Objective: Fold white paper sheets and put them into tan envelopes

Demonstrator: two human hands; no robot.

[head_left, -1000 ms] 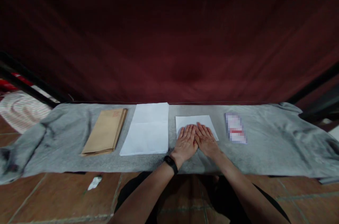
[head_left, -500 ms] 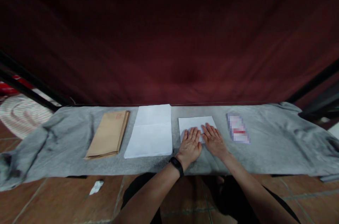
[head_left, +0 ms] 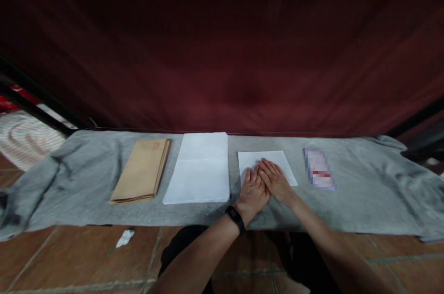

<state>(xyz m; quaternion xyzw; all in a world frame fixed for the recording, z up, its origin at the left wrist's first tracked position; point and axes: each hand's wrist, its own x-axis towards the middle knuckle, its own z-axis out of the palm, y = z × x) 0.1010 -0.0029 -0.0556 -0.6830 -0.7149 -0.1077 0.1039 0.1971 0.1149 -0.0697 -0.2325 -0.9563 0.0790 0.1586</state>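
A folded white sheet of paper [head_left: 274, 159] lies on the grey cloth [head_left: 364, 192] in front of me. My left hand [head_left: 254, 191], with a black band on its wrist, lies flat on the sheet's near part, fingers stretched out. My right hand [head_left: 275, 180] also lies flat on the sheet, fingers out, with its fingertips partly over the left hand's fingers. Neither hand grips anything.
Left of the sheet lies a larger stack of white paper [head_left: 199, 169], and further left a stack of brown envelopes [head_left: 142, 171]. A small printed slip [head_left: 319, 169] lies to the right. A dark red curtain [head_left: 222, 53] hangs behind. A scrap of paper [head_left: 125, 237] lies on the tiled floor.
The hands, side by side and slightly apart half a second ago, have come together; the right fingers now overlap the left ones. The view has shifted a little.
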